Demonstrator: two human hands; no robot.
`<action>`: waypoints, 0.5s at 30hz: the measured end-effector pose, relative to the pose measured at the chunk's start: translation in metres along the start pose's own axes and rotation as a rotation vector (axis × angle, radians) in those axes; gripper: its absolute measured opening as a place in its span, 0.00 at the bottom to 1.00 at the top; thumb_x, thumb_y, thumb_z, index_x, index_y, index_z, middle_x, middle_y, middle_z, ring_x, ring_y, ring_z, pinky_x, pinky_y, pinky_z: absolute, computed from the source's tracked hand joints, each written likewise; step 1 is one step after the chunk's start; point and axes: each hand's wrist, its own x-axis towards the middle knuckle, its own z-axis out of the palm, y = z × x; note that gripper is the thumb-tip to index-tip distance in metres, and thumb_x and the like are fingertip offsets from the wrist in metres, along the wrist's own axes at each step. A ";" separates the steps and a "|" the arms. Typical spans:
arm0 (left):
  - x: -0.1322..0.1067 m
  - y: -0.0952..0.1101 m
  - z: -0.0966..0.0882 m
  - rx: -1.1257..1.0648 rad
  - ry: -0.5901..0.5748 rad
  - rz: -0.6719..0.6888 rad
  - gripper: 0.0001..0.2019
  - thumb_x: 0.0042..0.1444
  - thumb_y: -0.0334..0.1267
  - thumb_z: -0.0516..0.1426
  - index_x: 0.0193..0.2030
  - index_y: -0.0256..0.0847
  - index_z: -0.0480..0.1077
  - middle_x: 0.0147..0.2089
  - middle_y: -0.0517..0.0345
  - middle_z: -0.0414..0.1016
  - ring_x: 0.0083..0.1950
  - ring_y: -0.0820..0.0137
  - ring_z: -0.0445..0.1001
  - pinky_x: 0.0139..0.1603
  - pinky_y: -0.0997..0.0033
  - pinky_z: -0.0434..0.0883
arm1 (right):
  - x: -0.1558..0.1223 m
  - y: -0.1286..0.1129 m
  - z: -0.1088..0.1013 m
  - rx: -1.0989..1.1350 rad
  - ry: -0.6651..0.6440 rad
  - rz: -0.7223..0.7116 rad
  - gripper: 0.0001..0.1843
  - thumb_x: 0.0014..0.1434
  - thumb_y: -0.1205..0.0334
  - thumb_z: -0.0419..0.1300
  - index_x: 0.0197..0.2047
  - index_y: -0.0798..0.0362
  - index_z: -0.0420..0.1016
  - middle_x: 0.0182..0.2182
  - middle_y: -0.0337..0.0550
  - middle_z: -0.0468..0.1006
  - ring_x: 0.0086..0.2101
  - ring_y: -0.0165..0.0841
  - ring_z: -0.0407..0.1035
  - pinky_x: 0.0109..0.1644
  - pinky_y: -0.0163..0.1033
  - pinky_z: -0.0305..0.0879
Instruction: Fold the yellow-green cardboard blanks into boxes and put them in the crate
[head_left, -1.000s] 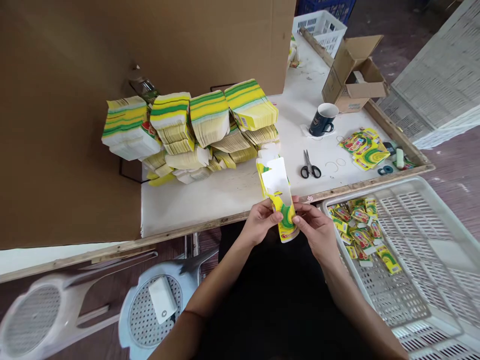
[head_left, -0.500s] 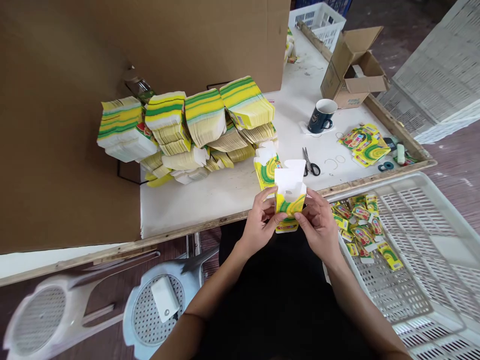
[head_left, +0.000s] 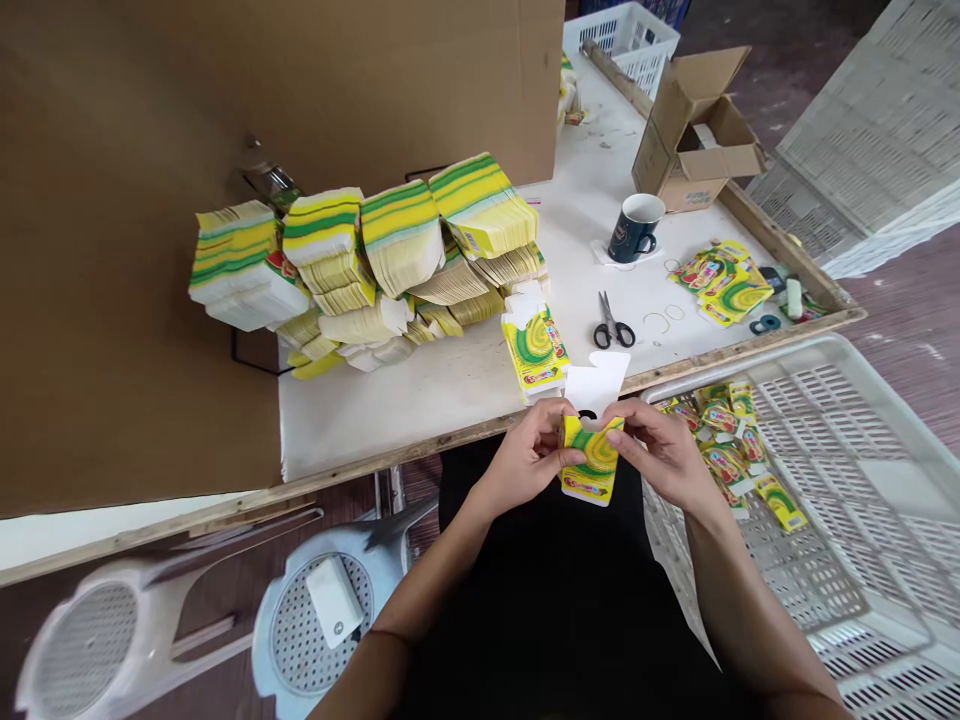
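Between my two hands is a small yellow and green cardboard box (head_left: 592, 465), its white top flaps standing up. My left hand (head_left: 529, 455) grips its left side, with the thumb across the front. On the right side, my right hand (head_left: 664, 450) pinches the box near its upper edge, thumb on the front and fingers at the opening. A dark spot shows in the notch of the opening; I cannot make out what it is. Just beyond, flat matching cartons (head_left: 536, 350) lie on the white table (head_left: 450, 390). Behind them several stacks of folded cartons (head_left: 405, 235) stand in a row.
Scissors (head_left: 613, 322), a dark mug (head_left: 636, 228) and an open cardboard box (head_left: 697, 135) are on the table. More cartons (head_left: 724, 280) lie at its right corner. A white plastic crate (head_left: 817, 450) with filled boxes stands at my right. Stools (head_left: 315, 620) are at lower left.
The box has come lower and closer to my body, off the table edge. My right hand's fingers have shifted up to its opening, and the flaps now lean right.
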 end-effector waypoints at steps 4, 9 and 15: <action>0.001 0.004 0.000 -0.038 -0.008 -0.046 0.36 0.54 0.46 0.70 0.65 0.49 0.58 0.47 0.53 0.79 0.39 0.66 0.81 0.41 0.69 0.76 | 0.000 0.002 0.001 -0.052 0.030 -0.033 0.08 0.70 0.56 0.58 0.42 0.49 0.77 0.35 0.41 0.79 0.35 0.33 0.73 0.38 0.37 0.67; 0.003 0.007 -0.002 -0.017 -0.113 -0.080 0.39 0.58 0.47 0.66 0.72 0.51 0.53 0.58 0.47 0.77 0.48 0.61 0.82 0.46 0.65 0.77 | 0.001 0.010 0.006 0.055 0.271 0.005 0.11 0.66 0.52 0.63 0.48 0.47 0.73 0.41 0.44 0.80 0.35 0.33 0.75 0.38 0.37 0.71; 0.007 -0.001 0.005 0.183 -0.024 0.078 0.20 0.64 0.43 0.61 0.62 0.46 0.68 0.66 0.47 0.71 0.52 0.63 0.80 0.48 0.68 0.77 | -0.003 0.003 -0.008 0.213 0.190 0.173 0.22 0.67 0.44 0.59 0.55 0.50 0.72 0.24 0.36 0.74 0.21 0.28 0.61 0.24 0.34 0.59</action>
